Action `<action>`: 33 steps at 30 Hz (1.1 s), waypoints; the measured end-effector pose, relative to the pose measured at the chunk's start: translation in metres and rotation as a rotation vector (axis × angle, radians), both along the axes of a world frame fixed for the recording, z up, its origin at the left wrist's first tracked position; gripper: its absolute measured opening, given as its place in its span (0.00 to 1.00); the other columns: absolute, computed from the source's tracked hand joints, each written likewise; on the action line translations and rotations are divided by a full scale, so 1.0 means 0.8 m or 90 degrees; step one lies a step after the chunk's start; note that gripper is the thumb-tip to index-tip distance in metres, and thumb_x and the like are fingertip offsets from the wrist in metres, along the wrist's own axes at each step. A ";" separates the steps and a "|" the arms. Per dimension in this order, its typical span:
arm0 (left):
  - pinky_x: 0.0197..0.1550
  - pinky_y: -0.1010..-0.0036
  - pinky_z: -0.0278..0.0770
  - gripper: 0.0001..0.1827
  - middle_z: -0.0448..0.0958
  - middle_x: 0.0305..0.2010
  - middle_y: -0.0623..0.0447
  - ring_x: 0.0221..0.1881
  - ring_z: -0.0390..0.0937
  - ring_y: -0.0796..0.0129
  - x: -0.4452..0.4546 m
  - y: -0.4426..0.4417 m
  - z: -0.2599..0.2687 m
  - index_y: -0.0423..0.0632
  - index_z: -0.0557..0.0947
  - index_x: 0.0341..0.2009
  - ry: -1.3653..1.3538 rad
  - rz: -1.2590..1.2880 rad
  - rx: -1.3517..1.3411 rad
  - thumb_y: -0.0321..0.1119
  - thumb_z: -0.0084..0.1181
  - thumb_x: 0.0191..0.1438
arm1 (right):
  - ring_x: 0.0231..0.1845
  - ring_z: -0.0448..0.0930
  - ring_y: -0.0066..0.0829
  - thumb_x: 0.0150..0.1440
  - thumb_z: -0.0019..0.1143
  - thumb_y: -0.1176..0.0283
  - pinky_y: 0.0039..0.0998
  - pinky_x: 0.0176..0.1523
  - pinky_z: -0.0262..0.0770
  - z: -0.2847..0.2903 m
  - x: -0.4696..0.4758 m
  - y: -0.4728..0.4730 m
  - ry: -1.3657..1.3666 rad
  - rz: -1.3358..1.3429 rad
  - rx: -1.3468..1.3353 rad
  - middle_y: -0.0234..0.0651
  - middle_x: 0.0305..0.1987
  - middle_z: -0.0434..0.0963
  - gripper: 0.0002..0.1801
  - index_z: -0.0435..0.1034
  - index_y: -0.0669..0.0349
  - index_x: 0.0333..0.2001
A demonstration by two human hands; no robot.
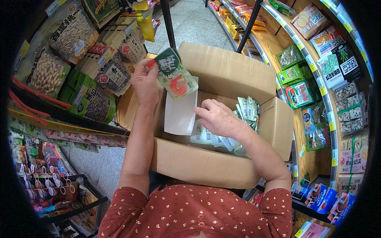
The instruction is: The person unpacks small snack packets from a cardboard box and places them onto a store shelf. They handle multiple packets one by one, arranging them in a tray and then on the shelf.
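Note:
My left hand (145, 84) pinches a green and white snack packet (176, 78) by its upper left corner, holding it tilted over the carton. Below that packet, a small open white cardboard tray (179, 117) leans inside the left part of an open brown cardboard carton (205, 162). My right hand (221, 119) is over the carton with its fingers bent. Its fingertips are by the tray's right edge; whether they touch or grip it is unclear. Several similar packets (248, 110) stand at the carton's right side, and more packets (207, 135) lie beneath my right hand, partly hidden by it.
Bagged peanuts (47, 70) and sunflower seeds (95, 102) fill a rack at left. Curving along the right, a wooden shelf (297, 119) holds biscuits and sweets, with price tags on its edge. Black metal posts (168, 25) rise beyond the carton. Grey floor (193, 23) shows behind.

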State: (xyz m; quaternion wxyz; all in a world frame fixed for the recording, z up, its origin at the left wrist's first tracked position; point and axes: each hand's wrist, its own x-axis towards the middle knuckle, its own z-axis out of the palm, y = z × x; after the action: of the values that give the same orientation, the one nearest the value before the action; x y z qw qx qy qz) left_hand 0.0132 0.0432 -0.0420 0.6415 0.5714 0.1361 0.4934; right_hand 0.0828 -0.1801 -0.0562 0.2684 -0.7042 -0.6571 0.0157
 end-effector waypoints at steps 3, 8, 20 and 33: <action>0.34 0.86 0.65 0.06 0.74 0.31 0.59 0.30 0.68 0.82 0.000 -0.013 0.002 0.41 0.78 0.36 0.035 -0.026 0.119 0.20 0.53 0.53 | 0.37 0.73 0.43 0.47 0.58 0.73 0.40 0.41 0.72 0.000 -0.002 0.000 0.007 0.006 -0.013 0.42 0.32 0.69 0.14 0.67 0.61 0.38; 0.33 0.84 0.66 0.06 0.73 0.29 0.60 0.29 0.67 0.82 0.001 -0.020 0.003 0.41 0.78 0.37 0.068 -0.055 0.205 0.20 0.53 0.53 | 0.37 0.73 0.43 0.46 0.58 0.73 0.40 0.41 0.72 0.000 -0.003 -0.001 -0.001 0.005 -0.018 0.42 0.33 0.69 0.15 0.67 0.61 0.39; 0.43 0.76 0.74 0.08 0.77 0.38 0.49 0.37 0.76 0.70 0.003 -0.015 0.008 0.40 0.73 0.40 -0.164 -0.195 -0.292 0.19 0.49 0.55 | 0.40 0.77 0.38 0.54 0.58 0.60 0.33 0.45 0.74 0.005 -0.004 -0.003 0.212 -0.052 0.044 0.46 0.39 0.74 0.26 0.66 0.71 0.48; 0.33 0.77 0.73 0.10 0.76 0.34 0.52 0.31 0.74 0.72 0.006 -0.030 0.004 0.40 0.74 0.40 -0.006 -0.254 -0.320 0.21 0.50 0.51 | 0.41 0.73 0.15 0.61 0.47 0.73 0.20 0.46 0.70 0.018 0.008 0.000 0.781 -0.142 0.234 0.29 0.42 0.77 0.12 0.70 0.67 0.46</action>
State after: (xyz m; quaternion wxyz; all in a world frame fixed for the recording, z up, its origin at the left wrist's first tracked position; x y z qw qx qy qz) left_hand 0.0181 0.0192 -0.0385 0.8474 0.4081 0.1358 0.3113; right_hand 0.0894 -0.1800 -0.0421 0.7110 -0.5741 -0.2990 0.2747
